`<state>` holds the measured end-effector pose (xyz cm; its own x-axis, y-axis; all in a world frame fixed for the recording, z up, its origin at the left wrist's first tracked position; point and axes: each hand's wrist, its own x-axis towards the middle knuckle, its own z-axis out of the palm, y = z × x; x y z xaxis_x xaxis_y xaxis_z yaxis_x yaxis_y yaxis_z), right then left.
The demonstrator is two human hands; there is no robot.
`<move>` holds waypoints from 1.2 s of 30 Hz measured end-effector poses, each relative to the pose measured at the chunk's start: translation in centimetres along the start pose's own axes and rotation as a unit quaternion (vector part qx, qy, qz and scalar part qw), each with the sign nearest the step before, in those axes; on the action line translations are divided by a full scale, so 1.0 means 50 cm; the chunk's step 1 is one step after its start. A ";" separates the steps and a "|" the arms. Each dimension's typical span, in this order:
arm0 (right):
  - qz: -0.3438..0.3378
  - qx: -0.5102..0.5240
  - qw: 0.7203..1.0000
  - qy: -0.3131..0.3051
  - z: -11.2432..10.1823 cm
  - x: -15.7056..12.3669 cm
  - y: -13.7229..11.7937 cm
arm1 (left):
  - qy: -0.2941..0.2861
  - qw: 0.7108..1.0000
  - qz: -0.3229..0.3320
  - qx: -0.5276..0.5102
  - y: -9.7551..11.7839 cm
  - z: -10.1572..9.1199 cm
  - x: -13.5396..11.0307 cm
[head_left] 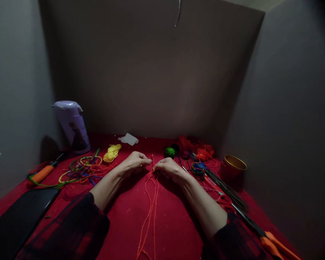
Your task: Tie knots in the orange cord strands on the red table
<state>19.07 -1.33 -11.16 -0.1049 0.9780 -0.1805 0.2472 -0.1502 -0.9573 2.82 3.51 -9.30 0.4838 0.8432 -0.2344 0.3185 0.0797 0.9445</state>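
Observation:
Orange-red yarn (155, 202) runs in several loose strands down the middle of the red tabletop toward me. At its far end my left hand (137, 161) pinches the yarn between thumb and fingertips. Close beside it, my right hand (168, 167) is also closed in a pinch on the same yarn. A short tip of yarn stands up between the two hands. Below the fingers the strands form a narrow loop. The exact crossing of the strands at my fingertips is too small to make out.
Left: a lilac flask (73, 126), a yellow yarn bundle (112, 153), tangled coloured yarn (81, 169), an orange-handled tool (43, 173) and a dark flat object (24, 216). Right: a green yarn ball (169, 152), orange yarn (205, 152), a gold-rimmed cup (234, 167) and orange-handled scissors (271, 243). White paper (129, 139) lies behind.

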 end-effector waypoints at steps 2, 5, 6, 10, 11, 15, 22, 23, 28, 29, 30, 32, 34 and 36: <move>0.002 0.000 1.000 -0.001 0.000 0.000 0.000 | 0.014 0.998 -0.012 -0.057 -0.002 0.006 0.003; -0.003 0.003 1.000 -0.002 -0.001 -0.002 0.000 | -0.049 0.995 -0.020 -0.082 -0.006 0.023 0.003; -0.005 0.005 1.000 -0.003 -0.001 -0.003 0.000 | -0.068 0.995 -0.013 -0.071 -0.008 0.028 0.002; -0.006 0.013 1.000 -0.009 -0.002 -0.001 0.004 | -0.048 0.999 -0.006 -0.002 -0.013 0.032 0.006; -0.005 0.015 1.000 -0.011 -0.002 0.001 0.005 | -0.033 0.999 -0.013 0.006 -0.014 0.027 0.009; 0.002 0.015 1.000 -0.015 -0.003 0.006 0.008 | 0.025 0.999 -0.023 0.024 -0.015 -0.002 0.022; 0.010 0.010 1.000 -0.010 -0.004 0.005 0.006 | 0.264 0.906 0.058 0.325 -0.015 -0.025 0.018; 0.009 0.010 1.000 -0.010 -0.004 0.005 0.005 | 0.295 0.884 0.076 0.354 -0.013 -0.022 0.014; 0.005 0.006 1.000 -0.003 -0.003 0.002 0.003 | 0.269 0.914 0.161 0.256 -0.008 0.013 0.019; 0.004 0.005 1.000 -0.002 -0.003 0.002 0.003 | 0.238 0.936 0.147 0.215 -0.009 0.023 0.023; 0.004 0.005 1.000 -0.002 -0.003 0.002 0.003 | 0.201 0.955 0.120 0.182 -0.011 0.033 0.027; 0.004 0.006 1.000 -0.003 -0.003 0.002 0.003 | 0.122 0.980 0.058 0.146 -0.016 0.049 0.032; 0.004 0.007 1.000 -0.006 -0.003 0.002 0.004 | 0.073 0.985 0.036 0.153 -0.021 0.057 0.033; 0.004 0.008 1.000 -0.008 -0.004 0.002 0.004 | 0.064 0.979 0.061 0.183 -0.024 0.057 0.031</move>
<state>19.30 -1.24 -11.33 -0.1191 0.9742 -0.1919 0.2321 -0.1606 -0.9593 5.50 3.20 -11.47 0.4373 0.8965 -0.0711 0.5462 -0.2020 0.8129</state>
